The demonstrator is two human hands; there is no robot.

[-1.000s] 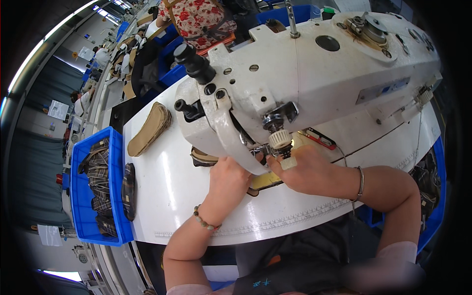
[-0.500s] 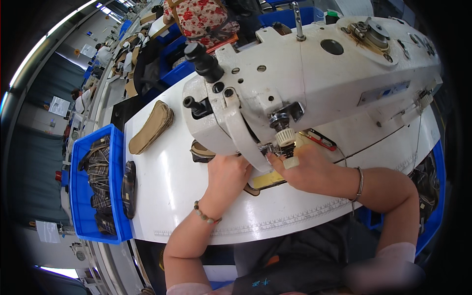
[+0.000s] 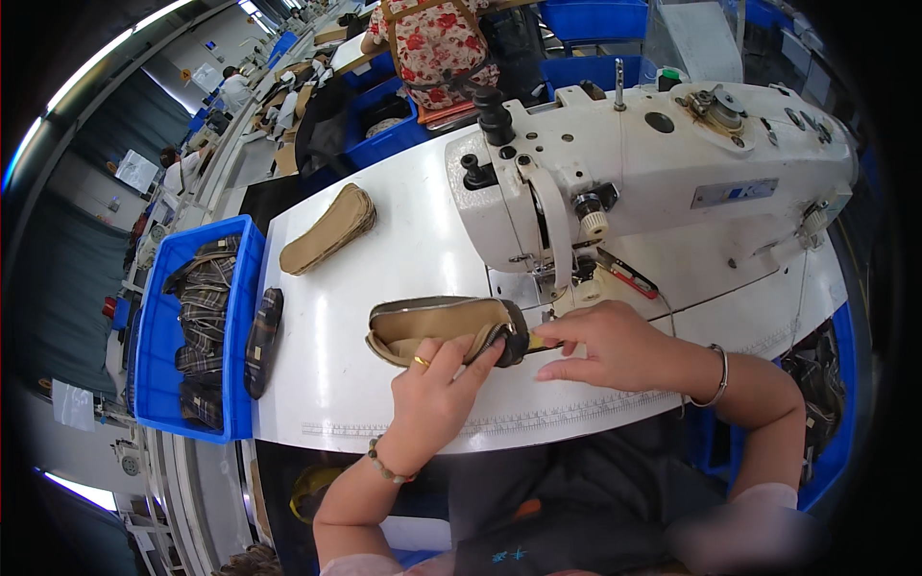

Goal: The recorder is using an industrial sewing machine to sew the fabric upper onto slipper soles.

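Here's the shoe (image 3: 423, 317), a long oval shell with smooth tan lining and a dark rim, on the glossy white table (image 3: 403, 240) just left of the bulky white sewing machine (image 3: 643, 178). The left hand (image 3: 432, 389) grasps its near edge, fingers bent over the rim. The right hand (image 3: 610, 350) sits at the rounded dark end, thumb spread below the fingers; whether those fingertips pinch anything, I can't tell at this size. Farther left: stacked flat tan insoles (image 3: 331, 230), and checked cloth pieces (image 3: 204, 317) crumpled in a hard blue bin (image 3: 240, 336).
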